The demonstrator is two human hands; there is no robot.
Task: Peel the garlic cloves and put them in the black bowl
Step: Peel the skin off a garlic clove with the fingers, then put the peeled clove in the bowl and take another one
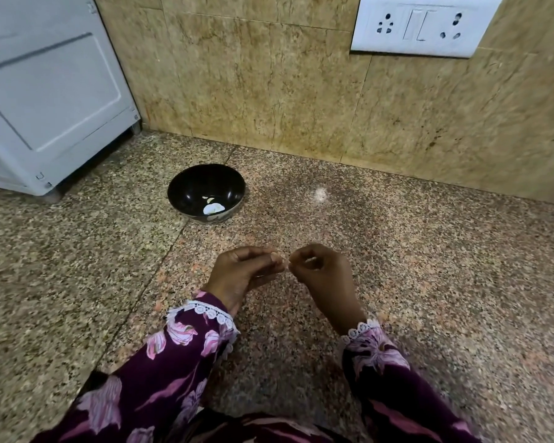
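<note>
1. Head view, hands: the left hand (pixel 243 271) and right hand (pixel 320 270) meet fingertip to fingertip above the speckled granite counter (pixel 429 282). Both are curled in a pinch on a small pale garlic clove (pixel 287 266), of which only a sliver shows between them. Whether its skin is partly off cannot be told.

2. Head view, goal: the glossy black round bowl (pixel 186 183) stands on the counter beyond the hands and to their left, well apart from them. A few pale peeled garlic pieces (pixel 213 207) lie in its bottom.

3. Risks, as I judge them: the clove is small and the hold is by fingertips only, so a hard tug on the skin could squirt it out onto the counter. Loose skin could cling to the fingers and drop into the bowl with the clove.

4. Room: the counter between hands and bowl looks bare, so the path is open. The white appliance (pixel 45 91) stands near the bowl's left, the beige tiled wall (pixel 269 91) behind it; a white socket plate (pixel 422 24) sits high, out of the way.
</note>
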